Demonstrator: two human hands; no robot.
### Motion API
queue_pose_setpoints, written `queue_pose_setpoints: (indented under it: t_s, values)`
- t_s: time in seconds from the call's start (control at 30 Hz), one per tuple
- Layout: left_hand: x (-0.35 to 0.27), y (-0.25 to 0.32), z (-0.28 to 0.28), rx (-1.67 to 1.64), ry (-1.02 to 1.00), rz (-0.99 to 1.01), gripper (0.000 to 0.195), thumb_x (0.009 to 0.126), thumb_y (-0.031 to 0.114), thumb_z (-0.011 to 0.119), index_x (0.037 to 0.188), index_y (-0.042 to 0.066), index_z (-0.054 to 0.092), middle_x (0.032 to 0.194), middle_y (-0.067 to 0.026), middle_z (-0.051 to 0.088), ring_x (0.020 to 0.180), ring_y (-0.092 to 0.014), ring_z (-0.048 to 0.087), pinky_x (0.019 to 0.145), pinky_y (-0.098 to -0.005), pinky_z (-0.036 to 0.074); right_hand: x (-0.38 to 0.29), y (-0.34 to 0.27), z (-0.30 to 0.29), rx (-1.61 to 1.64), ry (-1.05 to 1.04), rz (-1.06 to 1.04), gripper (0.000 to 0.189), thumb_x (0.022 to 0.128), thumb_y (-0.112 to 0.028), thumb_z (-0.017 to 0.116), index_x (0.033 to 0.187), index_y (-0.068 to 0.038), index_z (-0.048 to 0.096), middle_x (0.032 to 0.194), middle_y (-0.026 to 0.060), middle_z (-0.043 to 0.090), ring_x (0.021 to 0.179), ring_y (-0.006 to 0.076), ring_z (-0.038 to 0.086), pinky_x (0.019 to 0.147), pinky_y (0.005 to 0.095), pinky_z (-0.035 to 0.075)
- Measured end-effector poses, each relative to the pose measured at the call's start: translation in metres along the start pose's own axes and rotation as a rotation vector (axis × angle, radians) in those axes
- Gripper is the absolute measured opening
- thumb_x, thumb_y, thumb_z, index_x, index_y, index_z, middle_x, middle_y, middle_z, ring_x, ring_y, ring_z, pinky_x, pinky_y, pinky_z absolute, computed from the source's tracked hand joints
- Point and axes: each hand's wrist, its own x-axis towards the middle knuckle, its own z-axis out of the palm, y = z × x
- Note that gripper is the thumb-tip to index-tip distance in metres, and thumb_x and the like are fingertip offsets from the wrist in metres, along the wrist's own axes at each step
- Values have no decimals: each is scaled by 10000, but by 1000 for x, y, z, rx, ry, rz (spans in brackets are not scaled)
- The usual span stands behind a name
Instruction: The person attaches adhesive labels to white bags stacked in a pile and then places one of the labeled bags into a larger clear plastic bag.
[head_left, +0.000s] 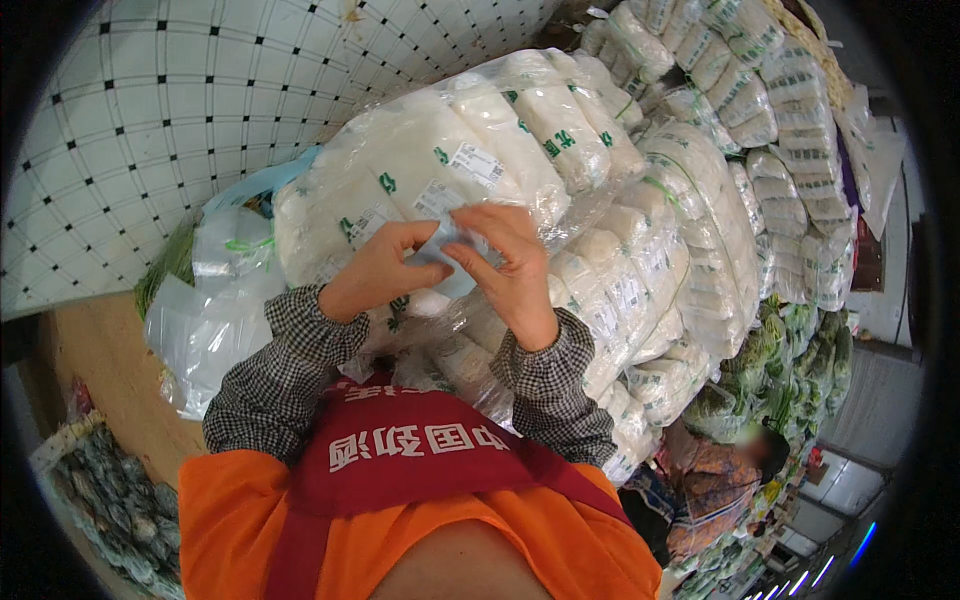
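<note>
Both hands meet over a large clear plastic bag (465, 82) of long white packs with green print. My left hand (382, 262) pinches the left side of a small pale blue sheet (454, 283) between thumb and fingers. At the sheet's right side, the thumb and bent fingers of my right hand (514, 262) grip it; their tips are slightly blurred. Beneath and beyond the fingers, white printed labels (477, 165) with codes lie on the packs. One label (369, 223) sits close to my left knuckles.
More bagged packs (626, 277) are heaped to the right, with green vegetables (772, 360) beyond. Clear plastic bags (217, 330) lie at left beside a white tiled surface (172, 142). A person (709, 487) is at lower right. Dark bagged goods (112, 495) stand at lower left.
</note>
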Motion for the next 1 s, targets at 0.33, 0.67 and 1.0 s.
queue_pose_setpoints:
  t_s: [0.33, 0.67, 1.0]
  values:
    - [1, -15, -20, 170, -136, 37, 317, 736, 88, 569, 1033, -19, 546, 896, -79, 596, 818, -126, 535, 756, -261, 427, -10, 44, -2, 931, 161, 892, 113, 809, -62, 569, 849, 22, 633, 704, 16, 590, 641, 89, 530, 579, 201, 413]
    - [-77, -16, -82, -202, 595, -13, 367, 722, 6, 588, 1082, 6, 515, 959, -37, 575, 860, -114, 536, 758, -252, 427, 49, 172, 21, -711, -92, 145, 387, 852, -258, 482, 1186, -65, 459, 1212, 121, 461, 1076, 298, 450, 869, 431, 358]
    - [-48, -63, -247, 913, 1415, -339, 562, 767, 283, 626, 1187, -29, 419, 1173, -189, 458, 1122, -296, 395, 917, -411, 335, 53, 126, -22, -369, -439, 479, 498, 817, -350, 506, 1233, -87, 426, 1309, 159, 366, 1166, 395, 359, 926, 433, 347]
